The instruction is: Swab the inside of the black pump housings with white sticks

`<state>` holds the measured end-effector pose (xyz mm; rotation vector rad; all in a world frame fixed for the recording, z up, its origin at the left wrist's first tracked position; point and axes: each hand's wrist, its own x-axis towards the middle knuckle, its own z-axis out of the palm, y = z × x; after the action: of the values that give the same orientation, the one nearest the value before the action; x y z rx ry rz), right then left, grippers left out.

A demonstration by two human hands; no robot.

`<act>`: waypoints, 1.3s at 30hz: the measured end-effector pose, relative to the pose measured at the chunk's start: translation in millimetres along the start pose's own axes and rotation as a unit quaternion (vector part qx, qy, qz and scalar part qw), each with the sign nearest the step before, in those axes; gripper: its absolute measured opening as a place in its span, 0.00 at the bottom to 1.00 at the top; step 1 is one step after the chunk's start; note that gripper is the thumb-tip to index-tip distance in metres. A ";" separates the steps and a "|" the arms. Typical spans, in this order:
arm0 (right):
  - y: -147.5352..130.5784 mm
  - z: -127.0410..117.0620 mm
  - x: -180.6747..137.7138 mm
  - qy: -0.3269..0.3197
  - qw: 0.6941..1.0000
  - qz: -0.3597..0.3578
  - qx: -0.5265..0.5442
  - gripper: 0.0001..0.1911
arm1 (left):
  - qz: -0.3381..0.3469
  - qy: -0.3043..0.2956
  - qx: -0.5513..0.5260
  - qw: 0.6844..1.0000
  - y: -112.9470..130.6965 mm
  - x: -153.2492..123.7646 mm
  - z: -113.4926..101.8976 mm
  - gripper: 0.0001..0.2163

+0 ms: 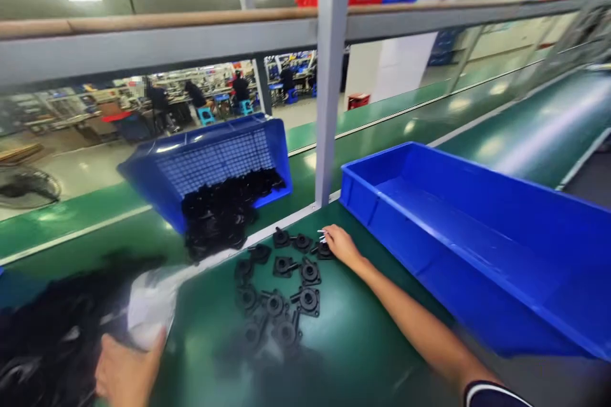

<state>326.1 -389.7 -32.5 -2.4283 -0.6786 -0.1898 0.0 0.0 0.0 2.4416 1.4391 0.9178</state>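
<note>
As right fingers [330, 233] pinch white pins [321, 231], long axes leftward | left fingers [159, 342] parted, bag [153, 305] hold unclear

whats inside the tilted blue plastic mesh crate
A heap of small black parts fills the lower side of the tilted blue plastic crate, spilling out; anything beneath is covered.

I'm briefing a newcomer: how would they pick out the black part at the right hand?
Start at the long blue plastic bin at right. Look left to loose black plastic parts on the green surface. The wanted black part alone lies at the person's right hand, where thin white pieces show.
</note>
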 end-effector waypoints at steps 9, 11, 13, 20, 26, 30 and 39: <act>22.1 8.5 0.0 0.066 0.995 -0.035 0.068 0.11 | 0.199 0.050 -0.106 0.973 60.8 -48.3 -17.3 0.30; 22.4 7.1 -0.4 0.084 0.992 -0.036 0.088 0.11 | 0.212 0.028 -0.144 0.966 75.4 -53.1 -22.0 0.27; 18.8 3.9 -2.2 0.107 0.987 -0.037 0.110 0.12 | 0.228 -0.004 -0.176 0.958 83.4 -55.3 -23.6 0.23; -46.5 -16.1 -26.5 0.082 0.909 0.060 0.403 0.16 | 0.277 -0.248 -0.180 0.911 76.9 -64.3 -23.6 0.18; -129.6 -11.7 -64.6 -0.157 0.835 0.049 0.525 0.16 | 0.226 -0.412 -0.101 0.877 74.8 -70.8 -29.0 0.13; -155.9 4.1 -82.0 -0.248 0.792 0.053 0.555 0.16 | 0.175 -0.458 -0.063 0.869 75.1 -67.6 -27.7 0.07; -153.5 18.6 -89.1 -0.244 0.761 0.101 0.592 0.14 | 0.130 -0.415 -0.102 0.895 73.4 -67.8 -27.3 0.13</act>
<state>170.5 -311.2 6.2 -1.2426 -0.4831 0.7771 14.7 -99.6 24.5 2.4023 0.6840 -0.0127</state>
